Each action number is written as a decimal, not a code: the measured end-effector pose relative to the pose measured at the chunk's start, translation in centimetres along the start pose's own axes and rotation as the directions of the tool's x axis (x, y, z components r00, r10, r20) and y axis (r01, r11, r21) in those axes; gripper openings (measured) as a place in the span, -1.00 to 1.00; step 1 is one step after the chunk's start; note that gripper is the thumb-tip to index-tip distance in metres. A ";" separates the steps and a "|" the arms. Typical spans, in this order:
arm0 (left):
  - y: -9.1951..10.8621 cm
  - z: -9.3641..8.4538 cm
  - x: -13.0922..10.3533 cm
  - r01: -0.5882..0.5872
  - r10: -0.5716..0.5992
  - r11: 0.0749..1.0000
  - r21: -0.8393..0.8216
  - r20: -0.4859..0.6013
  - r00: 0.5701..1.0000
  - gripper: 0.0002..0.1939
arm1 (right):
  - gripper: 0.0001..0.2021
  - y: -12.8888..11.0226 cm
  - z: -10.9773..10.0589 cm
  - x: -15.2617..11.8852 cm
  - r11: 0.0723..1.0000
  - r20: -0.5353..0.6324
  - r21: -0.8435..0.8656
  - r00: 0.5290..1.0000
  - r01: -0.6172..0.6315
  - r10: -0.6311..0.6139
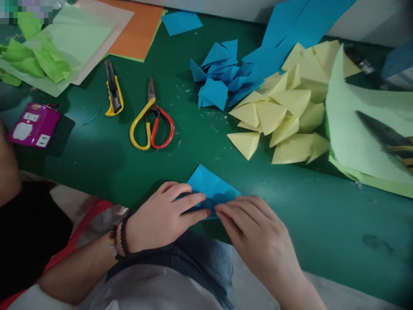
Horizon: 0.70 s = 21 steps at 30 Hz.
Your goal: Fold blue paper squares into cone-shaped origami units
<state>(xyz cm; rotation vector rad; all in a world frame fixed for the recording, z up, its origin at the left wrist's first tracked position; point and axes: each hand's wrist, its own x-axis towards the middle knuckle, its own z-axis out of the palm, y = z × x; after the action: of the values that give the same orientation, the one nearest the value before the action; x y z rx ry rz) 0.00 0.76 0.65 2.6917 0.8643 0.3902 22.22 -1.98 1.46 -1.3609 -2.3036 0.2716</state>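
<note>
A blue sheet of folding paper [213,184] lies at the table's near edge, with one corner pointing away from me. My left hand [167,211], beaded bracelets at its wrist, presses on the paper's left and lower side with the fingers spread. From the right, my right hand [254,219] pinches the lower edge of the same paper, thumb and fingertips together. The two hands' fingertips nearly meet there. Part of the lower edge is hidden under the fingers.
Scissors [152,120] and a yellow utility knife [113,90] lie beyond my hands. Folded blue pieces [216,77] and folded yellow pieces [284,112] are heaped farther back. Pale green sheets [364,129] bear a dark-bladed tool at right. A purple box [34,125] stands left, near another person's arm [8,163].
</note>
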 end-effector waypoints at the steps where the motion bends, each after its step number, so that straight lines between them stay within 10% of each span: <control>1: 0.0 0.0 0.0 -0.001 0.001 1.000 -0.001 0.000 1.000 -0.70 | -0.86 0.0 0.0 0.0 1.000 0.006 0.003 1.000 -0.002 0.002; 21: -0.5 -0.7 -0.2 -0.147 0.131 0.983 0.108 0.146 0.981 -0.64 | -0.83 0.1 0.0 0.4 0.999 0.015 -0.032 1.000 0.005 -0.004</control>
<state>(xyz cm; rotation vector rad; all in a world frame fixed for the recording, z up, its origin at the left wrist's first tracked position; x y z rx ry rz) -0.69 1.17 1.04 2.8588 0.6820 0.1831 22.14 -1.57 1.55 -1.3739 -2.3330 0.2451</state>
